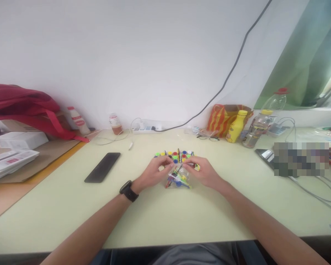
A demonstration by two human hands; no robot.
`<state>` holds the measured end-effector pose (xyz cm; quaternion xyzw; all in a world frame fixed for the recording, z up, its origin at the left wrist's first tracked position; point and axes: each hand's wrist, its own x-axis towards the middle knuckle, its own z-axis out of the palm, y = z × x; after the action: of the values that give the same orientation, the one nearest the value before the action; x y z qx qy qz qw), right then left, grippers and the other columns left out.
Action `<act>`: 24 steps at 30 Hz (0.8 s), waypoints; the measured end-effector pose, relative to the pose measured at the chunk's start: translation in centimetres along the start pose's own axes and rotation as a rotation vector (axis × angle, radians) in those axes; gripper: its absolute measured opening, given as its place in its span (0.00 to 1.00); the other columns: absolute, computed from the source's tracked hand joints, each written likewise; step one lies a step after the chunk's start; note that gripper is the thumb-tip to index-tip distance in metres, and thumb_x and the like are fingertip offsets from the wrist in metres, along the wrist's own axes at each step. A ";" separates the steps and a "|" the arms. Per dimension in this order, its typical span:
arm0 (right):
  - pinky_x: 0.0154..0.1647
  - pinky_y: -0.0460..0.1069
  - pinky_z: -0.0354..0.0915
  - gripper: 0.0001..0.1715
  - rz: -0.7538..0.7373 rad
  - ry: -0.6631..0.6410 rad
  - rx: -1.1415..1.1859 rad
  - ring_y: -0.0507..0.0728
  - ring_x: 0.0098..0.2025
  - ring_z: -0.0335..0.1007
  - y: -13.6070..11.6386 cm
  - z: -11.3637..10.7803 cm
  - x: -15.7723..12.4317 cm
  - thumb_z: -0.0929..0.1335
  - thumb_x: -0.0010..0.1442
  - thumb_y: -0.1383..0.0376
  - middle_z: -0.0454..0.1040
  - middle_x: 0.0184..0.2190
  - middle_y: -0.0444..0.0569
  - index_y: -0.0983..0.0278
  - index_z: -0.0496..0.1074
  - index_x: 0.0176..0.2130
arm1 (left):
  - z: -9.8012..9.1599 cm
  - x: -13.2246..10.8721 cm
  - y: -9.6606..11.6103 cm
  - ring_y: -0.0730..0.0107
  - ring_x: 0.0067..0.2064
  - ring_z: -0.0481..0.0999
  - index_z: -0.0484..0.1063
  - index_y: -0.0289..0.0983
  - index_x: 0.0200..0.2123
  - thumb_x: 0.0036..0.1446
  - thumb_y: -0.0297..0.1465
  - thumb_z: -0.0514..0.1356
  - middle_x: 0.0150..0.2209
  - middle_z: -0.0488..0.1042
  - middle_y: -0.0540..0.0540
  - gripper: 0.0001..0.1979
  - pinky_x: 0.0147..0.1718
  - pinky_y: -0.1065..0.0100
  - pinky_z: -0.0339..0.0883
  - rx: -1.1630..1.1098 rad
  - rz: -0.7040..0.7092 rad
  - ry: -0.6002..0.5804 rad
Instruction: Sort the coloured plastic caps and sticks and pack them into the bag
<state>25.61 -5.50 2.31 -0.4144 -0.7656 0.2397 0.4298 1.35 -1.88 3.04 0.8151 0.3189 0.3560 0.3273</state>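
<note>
A clear plastic bag with small colourful plastic pieces inside stands upright on the table in front of me. My left hand, with a black watch at its wrist, pinches the bag's top edge on the left. On the right, the fingertips of my right hand are closed on the same top edge. Just behind the bag lie several round coloured pieces in red, yellow, green, blue and white, set close together in rows. My fingers partly cover them.
A black phone lies to the left on the table. Along the wall stand a drink bottle, a power strip, a striped bag, a yellow bottle and clear bottles. Cables trail at right.
</note>
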 end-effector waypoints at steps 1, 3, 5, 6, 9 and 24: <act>0.34 0.50 0.66 0.14 0.007 -0.006 0.011 0.57 0.36 0.73 -0.1 -0.1 0.0 0.68 0.68 0.57 0.81 0.36 0.49 0.61 0.80 0.38 | 0.0 0.0 0.2 0.65 0.39 0.78 0.79 0.36 0.39 0.67 0.41 0.62 0.37 0.80 0.44 0.14 0.40 0.67 0.71 -0.028 -0.006 -0.013; 0.34 0.50 0.65 0.14 0.014 -0.016 0.028 0.57 0.35 0.72 -0.4 -0.2 0.0 0.68 0.67 0.57 0.81 0.34 0.49 0.61 0.80 0.36 | 0.2 -0.1 0.3 0.64 0.39 0.78 0.80 0.36 0.39 0.65 0.42 0.64 0.37 0.81 0.43 0.14 0.40 0.67 0.72 -0.090 -0.024 -0.037; 0.34 0.50 0.65 0.14 0.011 -0.029 0.045 0.57 0.34 0.71 -0.6 -0.3 -0.1 0.69 0.66 0.56 0.80 0.33 0.49 0.61 0.80 0.36 | 0.3 -0.1 0.4 0.65 0.36 0.78 0.81 0.36 0.37 0.64 0.42 0.65 0.34 0.81 0.43 0.15 0.39 0.66 0.72 -0.142 -0.042 -0.058; 0.35 0.51 0.66 0.14 0.009 -0.038 0.060 0.57 0.34 0.71 -0.7 -0.3 0.0 0.69 0.66 0.56 0.80 0.33 0.49 0.62 0.80 0.36 | 0.3 -0.1 0.5 0.66 0.34 0.78 0.81 0.35 0.36 0.63 0.42 0.66 0.33 0.81 0.43 0.15 0.38 0.66 0.72 -0.160 -0.048 -0.065; 0.35 0.50 0.66 0.15 0.013 -0.074 0.110 0.57 0.33 0.71 -0.9 -0.2 0.0 0.69 0.66 0.54 0.80 0.32 0.49 0.62 0.81 0.36 | 0.4 -0.2 0.6 0.65 0.34 0.78 0.83 0.35 0.36 0.62 0.42 0.67 0.33 0.81 0.43 0.15 0.37 0.67 0.72 -0.206 -0.062 -0.084; 0.32 0.48 0.63 0.17 0.002 -0.092 0.108 0.54 0.32 0.68 -0.8 0.7 0.0 0.69 0.68 0.53 0.77 0.31 0.47 0.62 0.79 0.35 | 0.4 -0.2 0.9 0.64 0.34 0.79 0.85 0.36 0.37 0.61 0.43 0.67 0.35 0.84 0.42 0.15 0.34 0.67 0.73 -0.184 -0.115 -0.093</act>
<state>24.63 -5.97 2.52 -0.3799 -0.7701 0.2999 0.4156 1.83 -2.69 3.38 0.7776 0.3155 0.3266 0.4350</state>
